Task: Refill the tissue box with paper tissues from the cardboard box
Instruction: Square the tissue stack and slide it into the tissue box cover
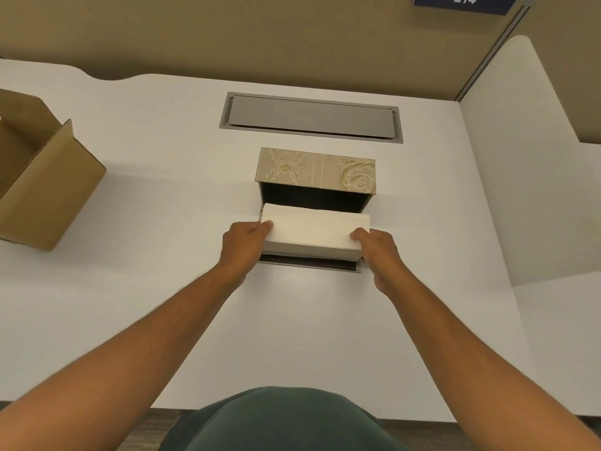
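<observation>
Head view looks steeply down from above onto the white desk (162,222).

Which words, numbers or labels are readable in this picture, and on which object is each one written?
"214": white digits on the dark blue sign on the wall at the top edge; their upper part is cut off by the frame.
The tissue box carries only a floral ornament, no text.
The cardboard box and the stack of tissues show no print.
</observation>
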### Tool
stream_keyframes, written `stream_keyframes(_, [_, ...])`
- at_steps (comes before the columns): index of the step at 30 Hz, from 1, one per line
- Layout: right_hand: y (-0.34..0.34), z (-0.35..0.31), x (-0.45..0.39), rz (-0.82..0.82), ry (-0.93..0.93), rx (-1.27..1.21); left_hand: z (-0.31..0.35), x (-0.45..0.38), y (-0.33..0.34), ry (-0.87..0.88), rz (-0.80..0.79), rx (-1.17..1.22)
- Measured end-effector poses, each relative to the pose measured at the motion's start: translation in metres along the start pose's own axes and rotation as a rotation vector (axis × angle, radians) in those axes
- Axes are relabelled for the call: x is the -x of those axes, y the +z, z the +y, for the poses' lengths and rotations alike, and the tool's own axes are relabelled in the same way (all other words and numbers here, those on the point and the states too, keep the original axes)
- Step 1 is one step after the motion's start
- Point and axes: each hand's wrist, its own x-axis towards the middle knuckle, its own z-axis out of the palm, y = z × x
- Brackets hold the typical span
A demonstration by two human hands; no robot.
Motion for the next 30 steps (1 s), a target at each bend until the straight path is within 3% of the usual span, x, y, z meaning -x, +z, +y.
stream_keyframes(11, [-0.005,0.001,0.0,-0.009,0.029,-0.08,-0.001,0.003,-0.003,0.051,-0.022,-0.03])
stream_keyframes(30, [-0.003,0.003,0.002,-0.027,-0.015,0.005,-0.009,0.001,-0.002,0.02,-0.035,-0.044])
